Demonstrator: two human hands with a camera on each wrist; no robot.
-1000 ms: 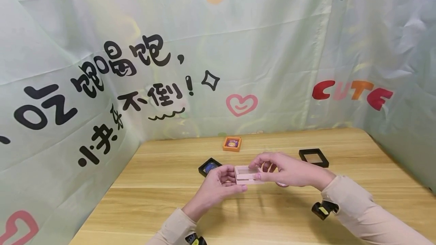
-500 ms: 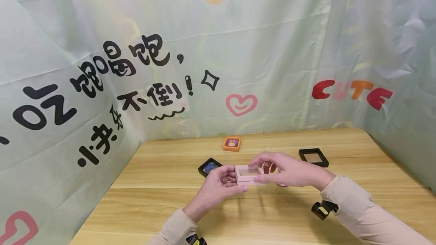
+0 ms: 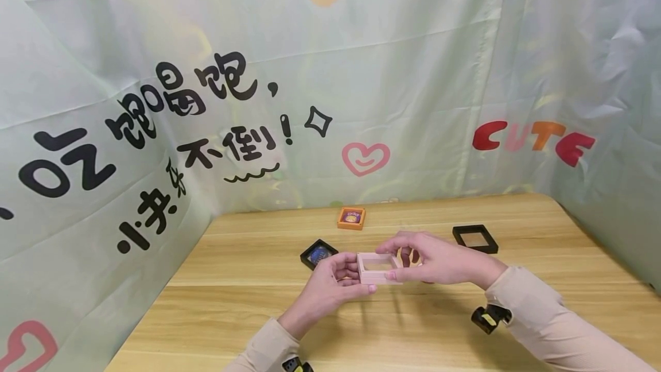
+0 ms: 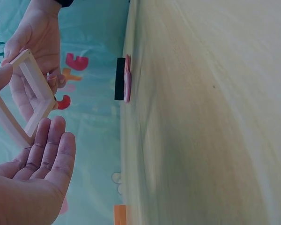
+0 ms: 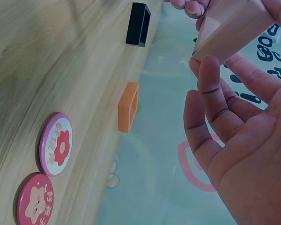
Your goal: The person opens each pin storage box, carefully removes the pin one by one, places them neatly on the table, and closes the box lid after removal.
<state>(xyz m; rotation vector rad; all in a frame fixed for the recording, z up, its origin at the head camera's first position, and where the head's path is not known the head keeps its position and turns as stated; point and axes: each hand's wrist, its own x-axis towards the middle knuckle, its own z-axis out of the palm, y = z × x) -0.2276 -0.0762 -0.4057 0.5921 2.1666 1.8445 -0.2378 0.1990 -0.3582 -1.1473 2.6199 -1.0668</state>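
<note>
A pale pink square display frame (image 3: 373,279) is held above the table between both hands. My left hand (image 3: 330,280) grips its left side, the thumb low in front and the fingers along the edge. From the right, my right hand (image 3: 446,260) pinches the frame with its thumb on the front and its index finger at the back. Its clear window shows the table through it. In the right wrist view the pink frame's side wall (image 5: 234,37) looks closed along its length. Two round badges lie on the table there, a flower badge (image 5: 56,145) and a star badge (image 5: 36,204).
An orange frame (image 3: 350,227) with a purple picture stands at the back of the wooden table (image 3: 248,303). A black frame (image 3: 307,260) with a blue disc lies behind my left hand. Another black frame (image 3: 469,228) is at the right. Printed cloth (image 3: 413,73) hangs around.
The gap between the pink frame's two halves has closed. The frame has tipped slightly, showing more of its window, and sits a little lower. Both hands have barely moved.
</note>
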